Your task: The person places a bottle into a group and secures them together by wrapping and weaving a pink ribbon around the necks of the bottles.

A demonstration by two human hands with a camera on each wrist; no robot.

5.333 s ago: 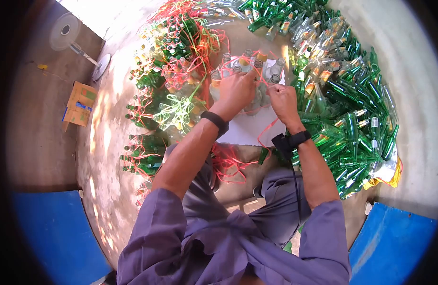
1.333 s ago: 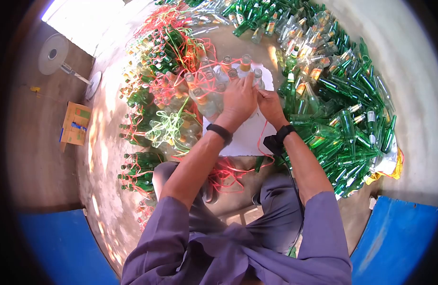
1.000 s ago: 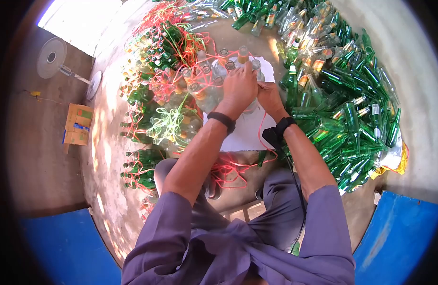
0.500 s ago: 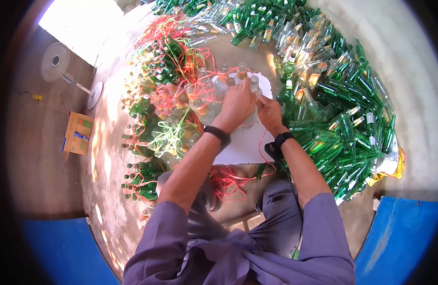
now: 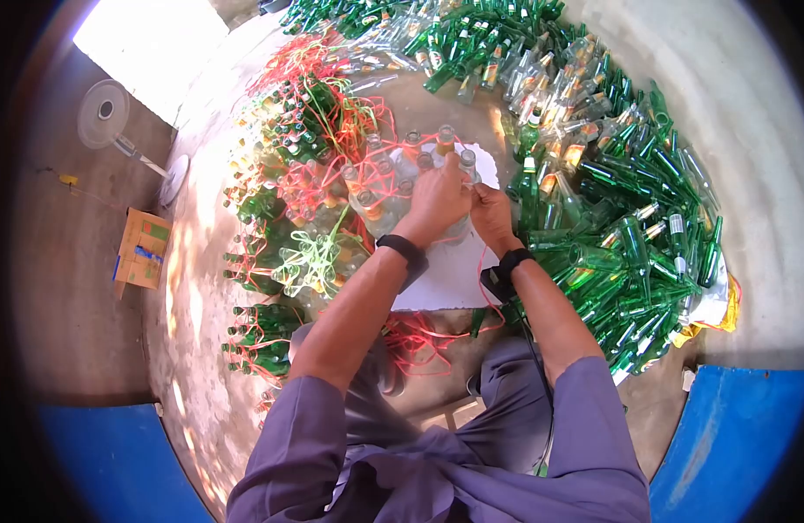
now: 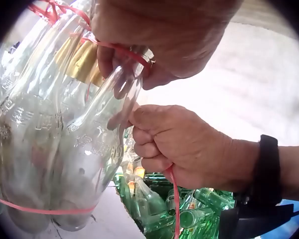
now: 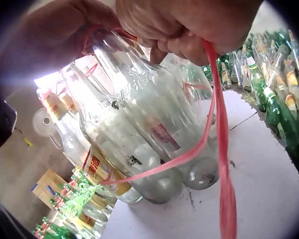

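A bundle of clear glass bottles [image 5: 380, 187] stands on a white board [image 5: 446, 283], with pink plastic strap [image 7: 164, 162] running round its lower part and more strap among the necks. My left hand [image 5: 437, 202] is over the necks at the bundle's right side. In the left wrist view its fingers curl round the neck of a bottle [image 6: 97, 127] looped with strap. Close beside it, my right hand [image 5: 492, 213] is curled tightly, fingertips at that same neck. It grips the strap, whose tail [image 6: 176, 204] hangs down from the fist. The left fingertips are partly hidden.
Loose green and clear bottles [image 5: 611, 227] are heaped along the right and back. Strapped bundles [image 5: 267, 336] stand to the left, some tied in light green strap [image 5: 315, 257]. Tangled pink strap [image 5: 419, 340] lies in front of the board. A fan [image 5: 105, 109] and cardboard box [image 5: 145, 248] are farther left.
Compared with the oldest frame, the bundle sits farther left and my hands have come together at its right side. Over the last second the hands stay there, with small finger movements.
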